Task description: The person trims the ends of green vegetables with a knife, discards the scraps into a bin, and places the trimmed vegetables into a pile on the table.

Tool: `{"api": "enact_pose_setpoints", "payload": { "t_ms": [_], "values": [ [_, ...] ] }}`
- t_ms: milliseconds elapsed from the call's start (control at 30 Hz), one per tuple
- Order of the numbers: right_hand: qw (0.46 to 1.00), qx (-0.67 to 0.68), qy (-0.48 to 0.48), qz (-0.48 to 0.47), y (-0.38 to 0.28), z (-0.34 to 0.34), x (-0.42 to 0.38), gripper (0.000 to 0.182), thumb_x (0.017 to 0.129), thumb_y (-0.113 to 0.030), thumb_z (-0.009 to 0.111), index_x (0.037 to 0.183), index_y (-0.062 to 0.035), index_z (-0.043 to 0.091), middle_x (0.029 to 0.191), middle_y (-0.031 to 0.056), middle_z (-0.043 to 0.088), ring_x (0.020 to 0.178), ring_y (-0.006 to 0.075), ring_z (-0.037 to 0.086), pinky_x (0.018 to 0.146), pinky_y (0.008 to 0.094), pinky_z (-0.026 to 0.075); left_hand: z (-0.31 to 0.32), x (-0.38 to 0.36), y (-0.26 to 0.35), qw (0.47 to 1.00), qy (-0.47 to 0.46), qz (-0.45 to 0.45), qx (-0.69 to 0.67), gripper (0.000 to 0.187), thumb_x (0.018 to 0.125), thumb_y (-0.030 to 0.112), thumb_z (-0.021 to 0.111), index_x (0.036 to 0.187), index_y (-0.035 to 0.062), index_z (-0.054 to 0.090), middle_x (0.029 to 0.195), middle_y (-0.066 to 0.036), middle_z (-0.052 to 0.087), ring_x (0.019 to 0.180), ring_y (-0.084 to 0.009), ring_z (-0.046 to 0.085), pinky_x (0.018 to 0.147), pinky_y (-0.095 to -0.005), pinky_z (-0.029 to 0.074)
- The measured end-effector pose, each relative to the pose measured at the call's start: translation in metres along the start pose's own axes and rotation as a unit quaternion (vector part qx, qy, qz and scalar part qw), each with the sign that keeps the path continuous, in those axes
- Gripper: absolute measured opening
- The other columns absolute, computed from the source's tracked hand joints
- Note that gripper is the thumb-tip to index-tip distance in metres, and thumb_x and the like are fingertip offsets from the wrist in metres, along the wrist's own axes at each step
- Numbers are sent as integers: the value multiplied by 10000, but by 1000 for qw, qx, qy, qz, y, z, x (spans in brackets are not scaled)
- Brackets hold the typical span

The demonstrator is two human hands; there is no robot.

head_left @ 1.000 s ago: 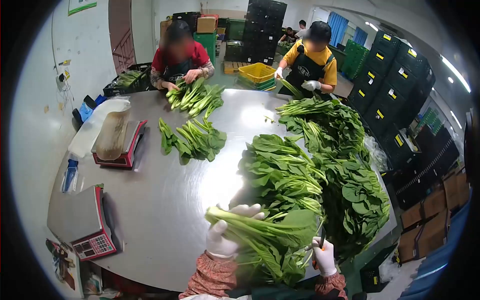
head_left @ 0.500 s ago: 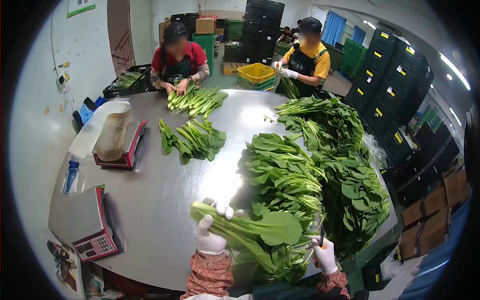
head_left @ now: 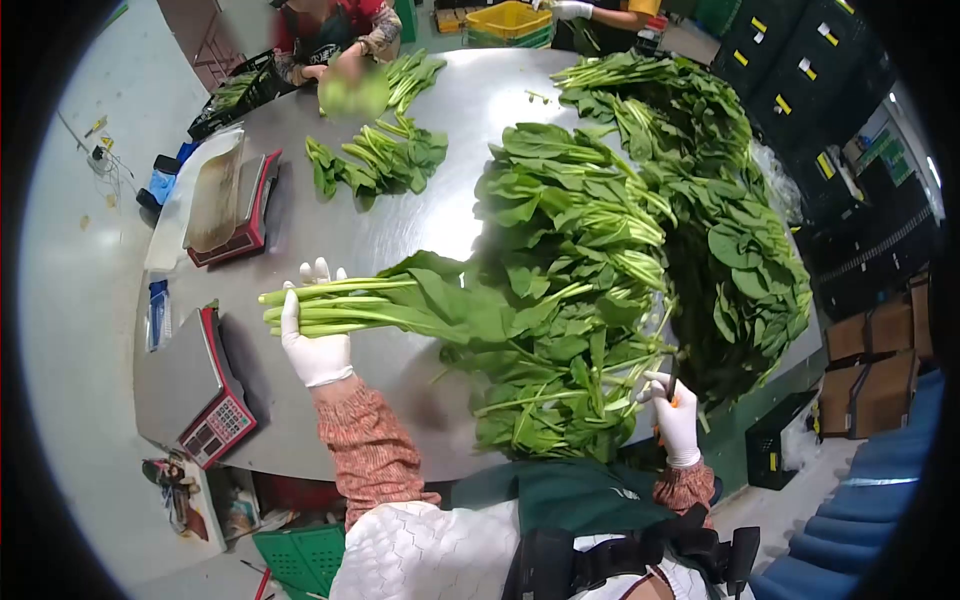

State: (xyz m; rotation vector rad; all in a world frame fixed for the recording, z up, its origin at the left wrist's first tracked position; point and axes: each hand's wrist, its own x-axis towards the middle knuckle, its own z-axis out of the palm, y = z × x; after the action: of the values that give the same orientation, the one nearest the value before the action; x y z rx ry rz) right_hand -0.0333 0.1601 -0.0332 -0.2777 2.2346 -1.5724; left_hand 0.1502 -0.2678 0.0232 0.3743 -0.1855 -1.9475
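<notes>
Leafy bunch [head_left: 375, 303] is in the left hand [head_left: 315, 350], just to the right of the near scale [head_left: 185, 385]. The hand is wrapped round its stems, with the thumb in front and the fingers behind. The stem ends point to the scale's side, and the leaves reach the other way, over the edge of the big green pile [head_left: 580, 230]. Half a second ago, the bunch was farther from the near scale. Now it has swung left, and the stems lie nearly flat, side by side. This means the stem ends are away from the other greens and easy to see. The leaf tips overlap the pile, so I cannot tell if they touch it. The right hand [head_left: 678, 425] is well to the right of the near scale. It is closed round a small tool [head_left: 675, 402] with orange on it, maybe a knife. Beyond the near scale sits another scale [head_left: 240, 240].
</notes>
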Motion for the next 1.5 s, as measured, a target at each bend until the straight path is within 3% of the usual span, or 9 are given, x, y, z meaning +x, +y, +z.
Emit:
{"api": "enact_pose_setpoints", "payload": {
  "t_ms": [267,533,733,833,900,967,1133,1333,1500],
  "values": [
    [999,5,30,23,39,-14,2,205,992,-61,523,1141,-5,651,784,26,677,495,-1,413,475,182,312,-52,78,7,988,5,-117,102,121,924,165,624,885,52,610,823,-59,626,806,-218,617,951,-469,485],
    [993,4,58,101,30,-6,18,199,975,-43,543,1134,3,653,795,1,669,542,1,404,502,184,319,-13,279,-13,930,38,-290,223,156,848,196,694,891,88,591,811,-52,623,753,-234,603,900,-468,481],
    [984,29,78,157,41,7,28,213,989,-71,547,1141,44,640,805,27,668,715,63,594,665,214,454,118,344,-67,841,263,-109,460,893,716,625,776,1398,130,482,1504,-173,406,1343,-372,406,1159,-572,217],
    [983,22,78,165,38,7,27,214,993,-77,546,1138,51,637,825,35,672,738,69,609,689,218,464,60,370,-77,838,153,-106,513,876,719,595,791,1403,142,484,1509,-172,381,1323,-364,401,1110,-540,284],
    [974,13,68,215,28,0,30,212,998,-81,544,1131,56,636,850,30,669,744,68,610,693,219,465,-31,397,-77,822,148,-70,545,657,758,473,813,1248,101,583,1120,-121,604,954,-266,572,853,-432,458],
    [991,2,79,112,59,-8,31,183,981,-54,555,1101,46,650,862,9,659,737,65,601,670,219,465,-53,314,-86,845,110,-85,517,262,829,266,795,899,132,581,722,58,373,536,-86,341,485,-266,274],
    [994,-7,85,67,64,-30,49,182,951,-53,589,1093,46,648,909,20,668,829,79,606,754,242,495,-121,221,-61,799,-24,-24,600,427,958,137,606,1337,-19,489,1325,-136,557,1192,-294,570,930,-396,517],
    [989,-65,130,-24,71,-43,85,279,886,-97,608,1145,-14,665,910,108,719,820,127,676,756,258,517,-49,92,-106,622,-189,113,751,369,971,96,590,1304,-50,525,1235,-122,604,1113,-211,599,966,-341,488],
    [993,-78,89,-1,67,-28,97,254,924,-91,622,1160,-6,665,1019,112,708,891,109,643,835,263,504,-14,-45,-180,456,-515,94,720,350,894,-17,625,1243,-17,597,1194,-136,651,1082,-236,624,981,-346,471]
  ]
}}
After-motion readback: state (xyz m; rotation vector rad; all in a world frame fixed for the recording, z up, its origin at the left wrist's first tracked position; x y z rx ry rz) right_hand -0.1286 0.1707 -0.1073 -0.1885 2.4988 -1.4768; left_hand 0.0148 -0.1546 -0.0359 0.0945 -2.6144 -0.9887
